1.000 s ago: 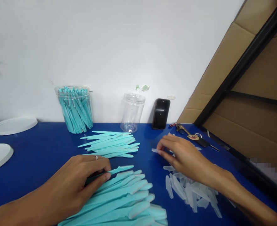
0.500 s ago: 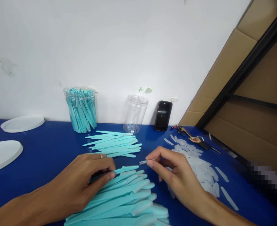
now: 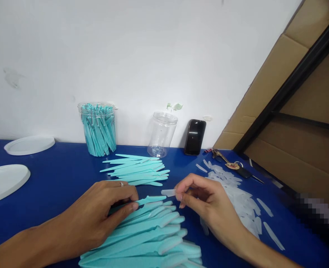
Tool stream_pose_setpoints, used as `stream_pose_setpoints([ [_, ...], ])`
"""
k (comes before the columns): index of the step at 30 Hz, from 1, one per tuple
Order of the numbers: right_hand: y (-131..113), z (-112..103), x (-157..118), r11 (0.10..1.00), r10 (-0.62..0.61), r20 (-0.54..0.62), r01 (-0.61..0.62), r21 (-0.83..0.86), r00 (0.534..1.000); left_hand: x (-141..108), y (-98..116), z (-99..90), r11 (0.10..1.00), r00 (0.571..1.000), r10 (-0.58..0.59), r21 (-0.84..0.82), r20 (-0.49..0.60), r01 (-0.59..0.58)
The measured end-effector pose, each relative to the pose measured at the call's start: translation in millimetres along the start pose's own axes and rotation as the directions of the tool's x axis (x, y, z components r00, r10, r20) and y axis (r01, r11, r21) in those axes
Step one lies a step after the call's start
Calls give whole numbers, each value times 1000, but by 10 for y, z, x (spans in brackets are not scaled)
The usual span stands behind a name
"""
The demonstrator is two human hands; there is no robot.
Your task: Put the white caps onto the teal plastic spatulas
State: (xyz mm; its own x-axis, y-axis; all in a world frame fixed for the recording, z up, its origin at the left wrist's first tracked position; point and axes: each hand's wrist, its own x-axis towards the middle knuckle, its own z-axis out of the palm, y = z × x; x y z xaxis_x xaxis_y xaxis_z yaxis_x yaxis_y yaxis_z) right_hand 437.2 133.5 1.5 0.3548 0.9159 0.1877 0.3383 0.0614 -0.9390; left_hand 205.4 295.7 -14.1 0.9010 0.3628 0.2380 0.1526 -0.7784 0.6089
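My left hand (image 3: 108, 208) pinches a turquoise eyebrow razor (image 3: 153, 199) between thumb and fingers, its blade end pointing right. Between the thumb and forefinger of my right hand (image 3: 200, 197) is a frosted plastic blade cap (image 3: 168, 192). The cap lies just above the razor's tip, apart from it or barely touching; I cannot tell which. Below my hands spreads a pile of turquoise razors (image 3: 142, 238), blade ends to the right. Beyond my left hand lies a smaller group of turquoise razors (image 3: 139, 169). Loose frosted caps (image 3: 241, 197) are heaped right of my right hand.
Against the wall stand a clear jar packed with turquoise razors (image 3: 98, 130), a clear jar (image 3: 162, 134) and a phone (image 3: 195, 137). Keys (image 3: 237, 169) lie at the right. Two white lids (image 3: 30, 145) rest on the blue table (image 3: 55, 178) at the left. Cardboard (image 3: 281, 137) borders the right side.
The cap in my right hand has turned, and more of its length shows, now above the razor's tip. My left hand keeps its hold on the razor. The view has shifted slightly.
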Motion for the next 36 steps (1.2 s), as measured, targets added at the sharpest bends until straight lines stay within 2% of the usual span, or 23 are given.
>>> stream_pose_setpoints([
  [5,33,-26,3,996,-44,7,44,-79,999,7,-43,-8,999,999,40,13,2,-40],
  [9,28,21,-38,976,-147,41,152,-156,988,3,-70,-20,988,989,146,52,3,-146],
  [14,-49,90,-142,950,-281,35,283,-133,959,-37,39,-14,933,946,320,192,-53,-305],
  [18,-122,62,-210,896,-410,-8,401,-192,912,-91,185,-37,867,894,425,347,-141,-358],
  [21,-187,-2,-227,824,-505,78,506,-255,860,-165,299,-63,852,898,414,411,-148,-325],
  [23,-238,-59,-234,774,-534,180,563,-289,826,-227,349,-45,853,905,390,438,-171,-285],
  [25,-282,-122,-245,712,-534,320,620,-329,783,-283,356,6,843,895,401,461,-197,-276],
  [28,-315,-201,-258,601,-482,493,682,-416,725,-334,297,100,811,875,450,490,-177,-318],
  [33,-327,-238,-267,415,-480,581,753,-510,658,-375,221,136,787,876,463,517,-133,-337],
  [36,-341,-246,-266,397,-457,597,752,-526,659,-401,175,87,827,896,383,514,-223,-226],
])
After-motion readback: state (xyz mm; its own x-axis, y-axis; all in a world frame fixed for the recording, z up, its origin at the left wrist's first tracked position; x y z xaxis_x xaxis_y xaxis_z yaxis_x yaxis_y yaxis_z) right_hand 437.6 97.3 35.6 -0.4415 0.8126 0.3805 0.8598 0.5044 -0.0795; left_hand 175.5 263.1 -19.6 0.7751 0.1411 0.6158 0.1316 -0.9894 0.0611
